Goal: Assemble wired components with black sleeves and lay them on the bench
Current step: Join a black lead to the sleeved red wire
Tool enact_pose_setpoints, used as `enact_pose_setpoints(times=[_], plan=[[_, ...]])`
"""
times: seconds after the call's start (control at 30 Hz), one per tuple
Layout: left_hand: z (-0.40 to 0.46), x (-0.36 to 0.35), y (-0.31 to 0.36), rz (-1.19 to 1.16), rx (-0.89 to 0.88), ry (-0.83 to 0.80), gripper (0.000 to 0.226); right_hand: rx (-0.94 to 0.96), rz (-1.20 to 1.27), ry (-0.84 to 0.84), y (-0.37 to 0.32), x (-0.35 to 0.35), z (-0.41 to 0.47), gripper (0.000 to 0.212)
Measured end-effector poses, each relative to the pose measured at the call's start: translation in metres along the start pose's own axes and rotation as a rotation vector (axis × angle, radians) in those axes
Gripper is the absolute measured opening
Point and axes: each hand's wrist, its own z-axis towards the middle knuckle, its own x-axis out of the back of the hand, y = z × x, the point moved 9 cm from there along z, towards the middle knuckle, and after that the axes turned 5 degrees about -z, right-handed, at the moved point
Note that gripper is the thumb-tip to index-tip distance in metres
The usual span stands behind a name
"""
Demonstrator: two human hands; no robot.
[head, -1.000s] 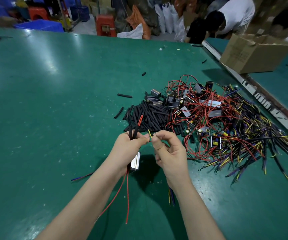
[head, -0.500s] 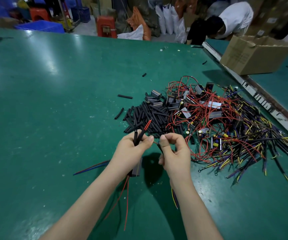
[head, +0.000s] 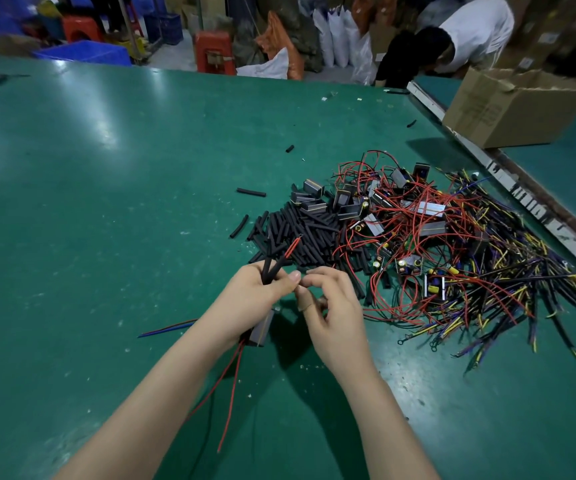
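L hand (head: pixel 255 292) grips a small grey component (head: pixel 262 329) w/ two black sleeves (head: pixel 272 268) sticking up from the fist, red wire tip poking out of one; red leads (head: pixel 231 386) hang below. R hand (head: pixel 331 313) pinches a thin wire end next to the L thumb, fingers curled. Just beyond on the green worktop (head: pixel 106 202): loose sleeve pile (head: pixel 300 233), then tangled wired parts (head: pixel 435 244). Cardboard box (head: pixel 508 109) far right; print on it not legible.
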Motion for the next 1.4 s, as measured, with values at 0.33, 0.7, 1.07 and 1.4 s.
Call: enact_pose_setpoints(times=[0.33,0.7,1.07,1.4], plan=[[-0.008,0.002,0.01,0.135,-0.139,-0.013,0.034,-0.279,0.196,0.148,0.022,0.019,0.002,0.014],[-0.006,-0.01,0.033,0.111,-0.226,0.037,0.012,-0.228,0.285,0.167,0.01,0.024,0.001,0.016],[-0.012,-0.013,0.025,0.054,-0.208,0.002,0.005,-0.178,0.182,0.153,0.008,0.023,0.0,0.008],[-0.024,-0.015,0.043,0.277,-0.393,0.012,0.025,-0.217,0.22,0.107,0.012,0.021,0.0,0.009]])
